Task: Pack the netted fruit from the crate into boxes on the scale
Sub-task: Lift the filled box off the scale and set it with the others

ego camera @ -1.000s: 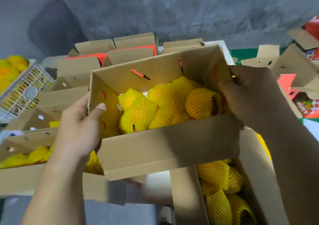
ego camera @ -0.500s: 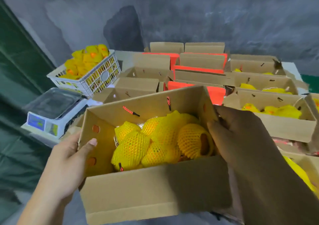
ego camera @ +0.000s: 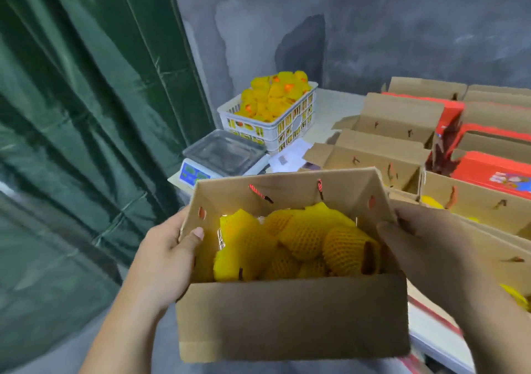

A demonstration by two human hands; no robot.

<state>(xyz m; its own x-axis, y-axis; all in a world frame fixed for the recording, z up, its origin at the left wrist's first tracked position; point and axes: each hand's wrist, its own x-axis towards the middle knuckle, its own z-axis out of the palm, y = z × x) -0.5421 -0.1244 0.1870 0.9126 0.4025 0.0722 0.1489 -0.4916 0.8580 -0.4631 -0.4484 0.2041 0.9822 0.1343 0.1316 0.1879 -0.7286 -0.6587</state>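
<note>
Green curtain (ego camera: 71, 115) left, scale (ego camera: 224, 155) and crate (ego camera: 273, 118) behind. We grasp box (ego camera: 293, 316) of netted fruit (ego camera: 296, 244), left hand (ego camera: 163, 258) and right hand (ego camera: 425, 256) clamping its ends. No readable writing.

1. A small fruit-packing room: a white crate (ego camera: 287, 121) heaped with netted fruit (ego camera: 273, 95) at centre.
2. An electronic scale (ego camera: 221, 155) just below the crate.
3. Rows of open cardboard boxes (ego camera: 396, 121) at right.
4. Bare grey wall (ego camera: 402, 29) behind, green curtain (ego camera: 86, 100) at left.
</note>
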